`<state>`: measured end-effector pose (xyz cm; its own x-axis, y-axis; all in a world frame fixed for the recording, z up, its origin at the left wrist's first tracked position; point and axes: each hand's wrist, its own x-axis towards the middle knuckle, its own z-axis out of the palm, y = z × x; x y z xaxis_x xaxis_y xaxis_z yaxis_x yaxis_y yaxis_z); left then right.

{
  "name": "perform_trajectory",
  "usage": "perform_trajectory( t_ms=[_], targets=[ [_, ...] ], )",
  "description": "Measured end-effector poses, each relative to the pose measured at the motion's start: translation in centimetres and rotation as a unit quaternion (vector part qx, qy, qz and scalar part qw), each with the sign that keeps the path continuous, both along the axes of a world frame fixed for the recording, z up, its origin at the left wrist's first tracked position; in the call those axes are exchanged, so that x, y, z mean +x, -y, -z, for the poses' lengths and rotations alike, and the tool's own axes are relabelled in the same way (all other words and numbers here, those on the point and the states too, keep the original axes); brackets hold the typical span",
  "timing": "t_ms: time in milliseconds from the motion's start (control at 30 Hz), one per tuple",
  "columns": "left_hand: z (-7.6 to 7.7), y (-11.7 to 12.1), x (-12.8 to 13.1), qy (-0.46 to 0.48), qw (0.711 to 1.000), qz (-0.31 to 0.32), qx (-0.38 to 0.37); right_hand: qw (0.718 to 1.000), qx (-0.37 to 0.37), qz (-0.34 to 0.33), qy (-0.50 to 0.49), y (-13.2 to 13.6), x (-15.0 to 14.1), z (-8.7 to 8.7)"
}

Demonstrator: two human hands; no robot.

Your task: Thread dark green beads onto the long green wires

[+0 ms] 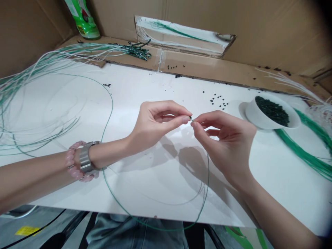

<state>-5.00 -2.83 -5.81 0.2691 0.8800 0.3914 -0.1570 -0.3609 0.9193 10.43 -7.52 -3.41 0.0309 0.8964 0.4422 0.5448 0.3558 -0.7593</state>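
L hand (166,119) & R hand (224,138) meet over white table (129,86), fingertips nearly touching. L thumb + index pinched on tiny dark bead (191,118); R thumb + index pinched too, apparently on green cord (208,169) nr its end, contact pt mostly hidden. Cord loops below hands, past table edge. Judging by wide curve: v. light, springy; best held close to tip. Bead prob. hard, slick, easily dropped; grip sides. White bowl (250,116) w/ dk green beads (272,112) beyond R hand.

The cardboard wall (264,31) looks matt, the tabletop (132,86) smooth, the wristband (85,158) shiny metal, the bottle (89,29) glossy plastic.
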Motion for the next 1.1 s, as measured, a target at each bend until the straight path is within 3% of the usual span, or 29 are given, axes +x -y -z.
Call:
perform_trajectory(
  t_ms=[333, 567, 1100],
  targets=[
    [0.07, -0.09, -0.07, -0.001, 0.999, 0.019, -0.033, 1.0, 0.024, -0.008, 0.001, 0.11, 0.08, 0.02],
    [0.29, -0.56, -0.01, 0.037, 0.994, 0.073, -0.074, 0.999, 0.028, -0.012, -0.01, 0.16, -0.03, -0.2],
    [0.36, -0.65, -0.13, 0.038, 0.993, 0.096, -0.052, 1.0, 0.024, -0.006, 0.004, 0.21, 0.04, -0.15]
  ],
)
